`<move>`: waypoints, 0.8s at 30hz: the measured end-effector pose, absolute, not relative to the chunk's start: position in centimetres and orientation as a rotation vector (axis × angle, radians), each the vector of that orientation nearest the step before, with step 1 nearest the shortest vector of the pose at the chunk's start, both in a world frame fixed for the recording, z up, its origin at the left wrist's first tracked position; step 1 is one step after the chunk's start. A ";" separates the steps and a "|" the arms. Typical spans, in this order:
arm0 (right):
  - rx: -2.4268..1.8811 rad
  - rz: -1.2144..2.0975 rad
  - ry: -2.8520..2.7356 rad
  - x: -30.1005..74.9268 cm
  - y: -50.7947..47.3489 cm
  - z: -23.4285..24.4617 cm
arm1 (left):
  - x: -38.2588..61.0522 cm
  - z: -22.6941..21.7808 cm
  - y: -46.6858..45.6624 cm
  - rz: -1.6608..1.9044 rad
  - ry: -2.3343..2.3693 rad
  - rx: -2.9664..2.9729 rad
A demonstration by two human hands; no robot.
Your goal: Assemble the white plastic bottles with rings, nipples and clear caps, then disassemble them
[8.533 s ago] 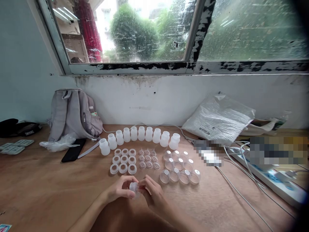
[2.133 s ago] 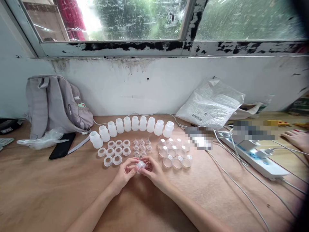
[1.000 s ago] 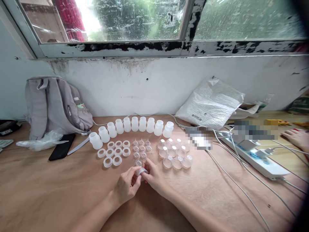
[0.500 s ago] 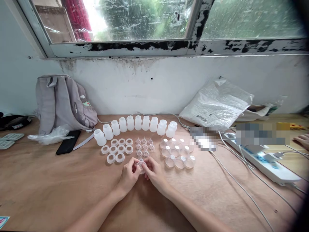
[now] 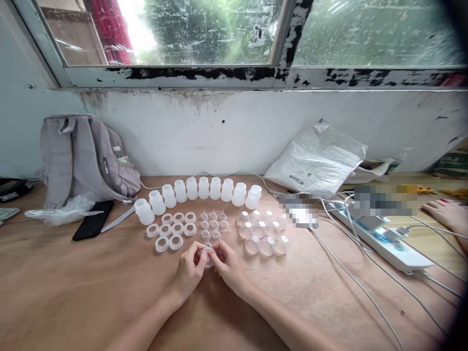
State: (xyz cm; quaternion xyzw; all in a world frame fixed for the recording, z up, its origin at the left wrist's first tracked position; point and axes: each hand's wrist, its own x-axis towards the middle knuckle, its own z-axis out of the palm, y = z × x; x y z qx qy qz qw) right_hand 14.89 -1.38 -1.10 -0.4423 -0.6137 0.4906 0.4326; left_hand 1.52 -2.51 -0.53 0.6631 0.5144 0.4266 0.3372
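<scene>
My left hand (image 5: 190, 267) and my right hand (image 5: 227, 264) meet low over the table, both closed with fingertips and thumbs pinching one clear bottle nipple (image 5: 208, 250). Its round rim shows between the thumbs; the fingers hide much of the rest, so I cannot tell if a ring is around it. Just beyond lie several more clear nipples (image 5: 214, 224) in short rows. To their left rest several whitish screw rings (image 5: 177, 228), and to their right several clear domed caps (image 5: 259, 229). An arc of frosted baby bottles (image 5: 204, 188) stands behind, upright with open necks.
A grey backpack (image 5: 78, 156), a plastic bag (image 5: 69, 208) and a black phone (image 5: 93, 220) are at the left. On the right lie a silvery mailer (image 5: 318, 158), a white power strip (image 5: 387, 243) with trailing cables, and another person's hand (image 5: 444, 212).
The view has shifted slightly, moving most of the scene a little left. Both hands stay together on the nipple, with small finger movement. More of the other person's hand shows at the right.
</scene>
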 end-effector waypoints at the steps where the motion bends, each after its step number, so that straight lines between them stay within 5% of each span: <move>1: -1.101 1.240 -1.520 14.8 -1.4 -1.1 | 1.5 -0.6 -2.5 1.114 1.341 1.735; 24: -1.064 1.012 -1.705 15.0 -1.6 -0.3 | 0.9 -0.8 -2.5 1.076 1.367 1.986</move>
